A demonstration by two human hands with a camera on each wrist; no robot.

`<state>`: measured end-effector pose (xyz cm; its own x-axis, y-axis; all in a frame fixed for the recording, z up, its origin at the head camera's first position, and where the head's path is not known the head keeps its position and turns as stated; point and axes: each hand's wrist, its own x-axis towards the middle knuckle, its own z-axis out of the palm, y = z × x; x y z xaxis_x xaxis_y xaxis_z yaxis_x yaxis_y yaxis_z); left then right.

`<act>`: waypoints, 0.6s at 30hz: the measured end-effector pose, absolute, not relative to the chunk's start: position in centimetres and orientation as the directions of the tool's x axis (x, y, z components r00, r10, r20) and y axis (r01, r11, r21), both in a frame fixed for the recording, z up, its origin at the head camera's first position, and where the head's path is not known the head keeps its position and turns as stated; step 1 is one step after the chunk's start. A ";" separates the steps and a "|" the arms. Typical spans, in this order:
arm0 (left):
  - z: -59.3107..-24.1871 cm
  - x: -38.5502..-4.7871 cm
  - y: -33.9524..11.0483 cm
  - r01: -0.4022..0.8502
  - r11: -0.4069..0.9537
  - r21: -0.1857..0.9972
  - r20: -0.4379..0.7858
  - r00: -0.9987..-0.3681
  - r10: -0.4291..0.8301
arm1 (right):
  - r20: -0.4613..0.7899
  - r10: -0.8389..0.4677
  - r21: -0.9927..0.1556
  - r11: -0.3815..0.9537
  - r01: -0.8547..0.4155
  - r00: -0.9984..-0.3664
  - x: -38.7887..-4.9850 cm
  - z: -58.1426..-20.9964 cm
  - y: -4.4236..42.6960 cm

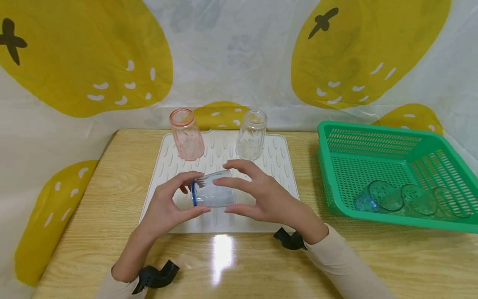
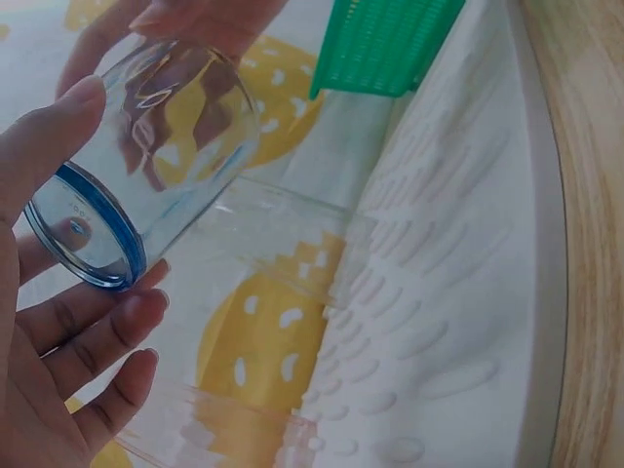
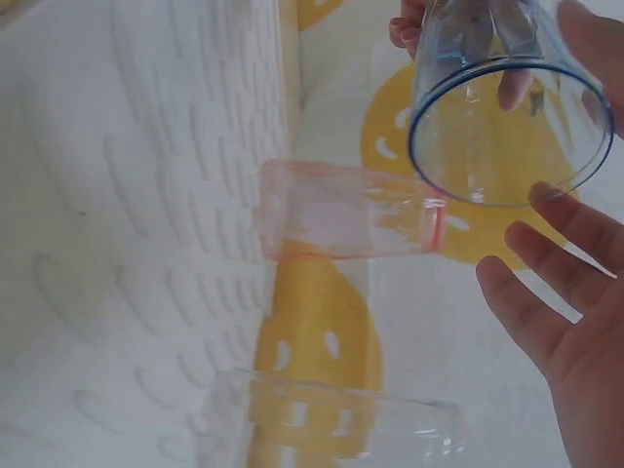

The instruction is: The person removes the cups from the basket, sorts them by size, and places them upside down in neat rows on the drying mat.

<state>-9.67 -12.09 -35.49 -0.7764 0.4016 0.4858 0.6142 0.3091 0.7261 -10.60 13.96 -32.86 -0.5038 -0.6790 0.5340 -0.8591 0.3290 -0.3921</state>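
A clear drinking glass with a blue base (image 1: 214, 193) lies sideways in the air above the white drying mat (image 1: 224, 222). My left hand (image 1: 162, 205) grips it at the blue end, thumb on the near side and fingers on the far side. Around the rim end, my right hand (image 1: 267, 195) has its fingers spread and fairly straight; one fingertip (image 3: 544, 195) appears to touch the rim. Behind, on the mat, a pink glass (image 1: 188, 139) and a clear glass (image 1: 251, 139) stand upside down.
To the right, a green plastic basket (image 1: 328, 182) holds a bluish glass (image 1: 364, 201) and other clear glasses (image 1: 423, 203) lying tilted. A lemon-patterned cloth (image 1: 231, 54) hangs behind the wooden table (image 1: 108, 199).
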 end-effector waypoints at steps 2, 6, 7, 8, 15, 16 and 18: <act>-35.4 -9.7 -12.2 0.610 0.318 0.726 0.478 -0.779 0.405 | 0.521 -0.719 -0.307 0.345 -0.887 -0.460 -10.6 -32.4 13.7; -35.4 -9.9 -12.0 0.621 0.327 0.712 0.479 -0.771 0.419 | 0.503 -0.765 -0.168 0.369 -0.914 -0.402 -10.6 -31.8 13.2; -35.4 -9.9 -11.9 0.627 0.332 0.705 0.482 -0.767 0.423 | 0.496 -0.774 -0.141 0.375 -0.916 -0.393 -10.6 -31.7 13.1; -35.4 -9.9 -11.9 0.633 0.338 0.697 0.487 -0.763 0.425 | 0.485 -0.783 -0.116 0.384 -0.916 -0.389 -10.6 -31.7 13.0; -35.5 -9.7 -11.4 0.669 0.400 0.626 0.515 -0.740 0.433 | 0.392 -0.809 -0.036 0.462 -0.886 -0.438 -10.1 -31.8 12.3; -35.5 -9.7 -11.4 0.669 0.413 0.618 0.513 -0.741 0.432 | 0.383 -0.808 -0.038 0.471 -0.881 -0.448 -10.0 -31.9 12.3; -35.6 -9.6 -11.4 0.665 0.440 0.603 0.508 -0.746 0.431 | 0.374 -0.805 -0.040 0.482 -0.875 -0.461 -9.9 -32.1 12.1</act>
<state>-9.61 -11.35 -35.62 -0.7458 0.4306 0.5083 0.6652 0.4398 0.6033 -9.91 12.08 -32.11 -0.4606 -0.8052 0.3736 -0.8753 0.4820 -0.0403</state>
